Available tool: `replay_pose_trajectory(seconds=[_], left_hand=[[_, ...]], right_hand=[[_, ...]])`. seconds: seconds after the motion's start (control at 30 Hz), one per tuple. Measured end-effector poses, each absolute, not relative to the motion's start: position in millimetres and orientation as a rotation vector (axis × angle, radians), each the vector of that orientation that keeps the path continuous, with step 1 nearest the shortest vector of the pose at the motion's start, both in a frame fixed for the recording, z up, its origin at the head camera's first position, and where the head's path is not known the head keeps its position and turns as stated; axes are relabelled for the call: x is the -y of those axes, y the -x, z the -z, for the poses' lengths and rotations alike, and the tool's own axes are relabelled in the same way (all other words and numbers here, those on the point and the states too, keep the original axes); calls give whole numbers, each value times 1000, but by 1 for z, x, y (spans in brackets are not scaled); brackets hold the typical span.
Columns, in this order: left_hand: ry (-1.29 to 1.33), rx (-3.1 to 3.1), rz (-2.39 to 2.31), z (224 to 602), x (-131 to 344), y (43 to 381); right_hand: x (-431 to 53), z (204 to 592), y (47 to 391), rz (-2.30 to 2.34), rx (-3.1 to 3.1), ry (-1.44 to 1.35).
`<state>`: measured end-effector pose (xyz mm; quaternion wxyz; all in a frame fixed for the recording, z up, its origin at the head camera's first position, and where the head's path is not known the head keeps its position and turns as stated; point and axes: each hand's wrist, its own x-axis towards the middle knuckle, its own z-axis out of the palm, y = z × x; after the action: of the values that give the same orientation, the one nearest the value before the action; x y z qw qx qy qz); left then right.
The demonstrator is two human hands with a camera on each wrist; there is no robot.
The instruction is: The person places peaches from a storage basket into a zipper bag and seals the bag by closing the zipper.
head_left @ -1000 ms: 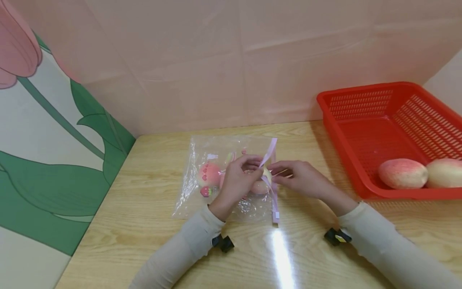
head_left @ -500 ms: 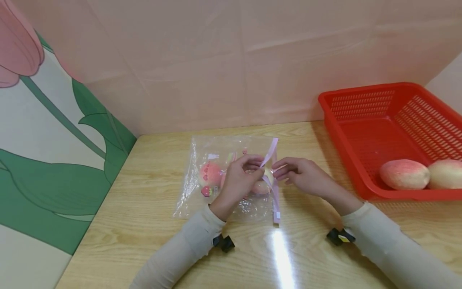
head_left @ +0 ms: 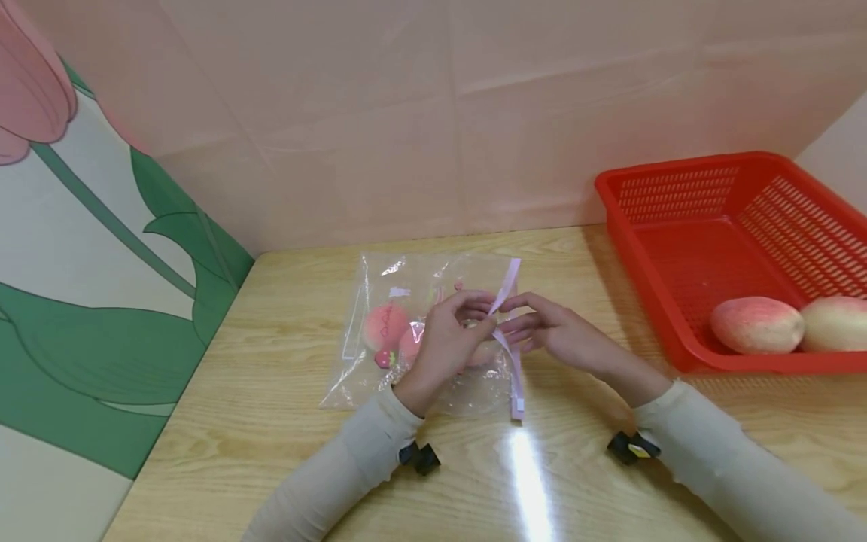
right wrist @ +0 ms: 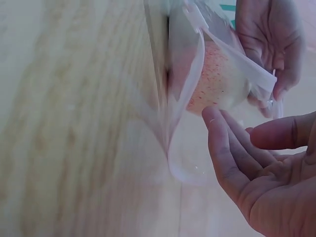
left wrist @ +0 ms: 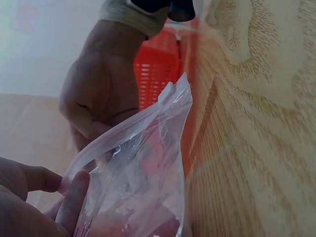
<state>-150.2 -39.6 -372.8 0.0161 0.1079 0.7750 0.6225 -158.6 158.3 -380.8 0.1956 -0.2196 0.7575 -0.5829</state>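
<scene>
A clear zip bag (head_left: 352,376) with a pink slider strip lies flat on the table, its mouth facing right. Inside it are peaches, one pink peach (head_left: 387,327) at the left and others partly hidden by my left hand. My left hand (head_left: 447,335) pinches the upper layer of the bag's mouth between thumb and fingers, lifting the strip. My right hand (head_left: 558,331) is at the parted mouth, fingers loosely extended, gripping nothing. In the right wrist view, a speckled peach (right wrist: 217,79) sits just inside the mouth, beyond my right fingertips (right wrist: 211,116).
At the right stands a red plastic basket (head_left: 640,263) with perforated sides. Two peaches lie in it near its front rim, one pinkish peach (head_left: 757,325) and one paler peach (head_left: 836,324). A pink-covered wall (head_left: 406,150) rises behind the wooden table (head_left: 250,361).
My right hand drew back slightly, then moved left to the bag's mouth again. The peaches in the bag have shifted left, deeper inside. My left hand keeps its pinch on the strip.
</scene>
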Motion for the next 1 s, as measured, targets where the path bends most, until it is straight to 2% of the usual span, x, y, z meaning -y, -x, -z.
replay_pose_trajectory(seconds=[0.5,1.0], left_hand=[[-322,-2403,-1949,373,39,150],[-343,-2319,-2029,376,38,151]], right_hand=[[-156,378,154,1550,-2129,621],[-216,323,149,1198,-2568,638]])
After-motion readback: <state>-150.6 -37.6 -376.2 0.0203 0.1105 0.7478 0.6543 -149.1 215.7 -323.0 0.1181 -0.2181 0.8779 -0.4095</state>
